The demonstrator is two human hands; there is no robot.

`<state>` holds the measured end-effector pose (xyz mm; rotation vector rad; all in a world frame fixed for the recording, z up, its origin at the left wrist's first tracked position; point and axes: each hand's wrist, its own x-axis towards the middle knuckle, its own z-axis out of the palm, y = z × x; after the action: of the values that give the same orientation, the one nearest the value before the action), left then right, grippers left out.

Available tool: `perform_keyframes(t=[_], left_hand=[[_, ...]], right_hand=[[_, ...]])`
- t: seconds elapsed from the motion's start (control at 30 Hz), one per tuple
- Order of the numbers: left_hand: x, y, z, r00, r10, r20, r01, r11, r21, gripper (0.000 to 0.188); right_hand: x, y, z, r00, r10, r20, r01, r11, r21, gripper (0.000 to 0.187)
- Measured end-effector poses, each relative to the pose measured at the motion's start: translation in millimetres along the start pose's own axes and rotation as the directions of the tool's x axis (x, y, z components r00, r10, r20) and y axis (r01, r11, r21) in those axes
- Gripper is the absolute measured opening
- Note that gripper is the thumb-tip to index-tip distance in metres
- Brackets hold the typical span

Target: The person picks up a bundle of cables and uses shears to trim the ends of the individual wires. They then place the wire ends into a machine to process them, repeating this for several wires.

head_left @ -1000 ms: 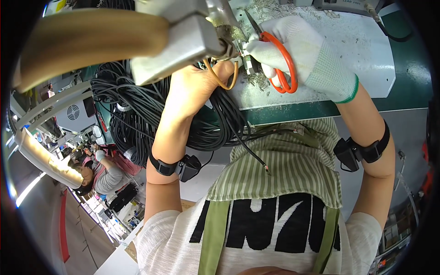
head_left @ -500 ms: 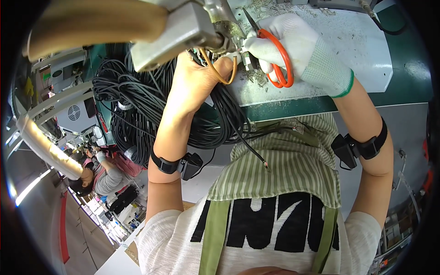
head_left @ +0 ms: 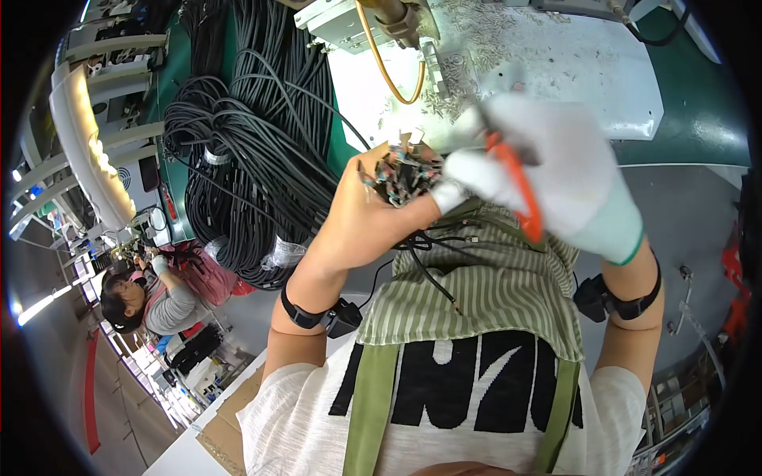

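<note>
My bare left hand (head_left: 361,230), with a white wrap on the thumb tip, is closed around a bundle of black cables (head_left: 402,176). Their ends fan upward, showing small coloured wires and metal tips. My right hand (head_left: 571,166), in a white knit glove and blurred by motion, grips red-handled scissors (head_left: 520,186). Its gloved fingertips are close beside the left thumb and the cable ends; whether they touch is hard to make out. Some cable tails hang below the left hand over the striped apron (head_left: 444,285).
A metal machine (head_left: 337,24) with a brown curved tube (head_left: 389,75) stands at the far side. Its white plate (head_left: 571,95) is strewn with small metal scraps. Big coils of black cable (head_left: 254,143) lie to the left on the green table (head_left: 690,95). Another person (head_left: 171,297) works at far left.
Both hands have drawn back from the machine toward my body. The cable bundle came along in my left hand, and the scissors in my right.
</note>
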<state>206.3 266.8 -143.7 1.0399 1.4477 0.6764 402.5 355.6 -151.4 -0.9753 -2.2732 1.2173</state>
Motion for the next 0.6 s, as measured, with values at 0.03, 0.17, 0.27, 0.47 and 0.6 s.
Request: perform_keyframes(t=[0.03, 0.17, 0.27, 0.47, 0.6], left_hand=[[0.6, -0.7, 3.9, 1.0, 0.005, 0.004, -0.005, 1.0, 0.0, 0.023], [2.2, -5.8, 14.6, 0.97, 0.234, -0.068, -0.24, 0.967, -0.091, 0.033], [-0.1, -12.0, 11.1, 0.959, 0.275, -0.063, -0.276, 0.961, -0.017, 0.038], [-1.1, -4.9, 23.8, 0.963, 0.246, -0.107, -0.24, 0.968, 0.067, 0.04], [1.5, 0.4, 22.7, 0.97, 0.228, -0.086, -0.222, 0.972, 0.077, 0.039]], right_hand=[[0.6, -6.4, 2.4, 0.993, -0.004, 0.119, -0.004, 0.998, 0.07, 0.027], [-4.0, -2.1, 16.7, 0.988, 0.144, 0.05, -0.152, 0.962, 0.229, 0.03], [-13.2, -13.8, 15.6, 0.967, 0.216, 0.135, -0.248, 0.919, 0.305, 0.03], [-21.0, -7.7, 11.5, 0.972, 0.191, 0.138, -0.217, 0.954, 0.206, 0.029], [-24.4, -3.1, 10.2, 0.958, 0.233, 0.168, -0.281, 0.881, 0.38, 0.029]])
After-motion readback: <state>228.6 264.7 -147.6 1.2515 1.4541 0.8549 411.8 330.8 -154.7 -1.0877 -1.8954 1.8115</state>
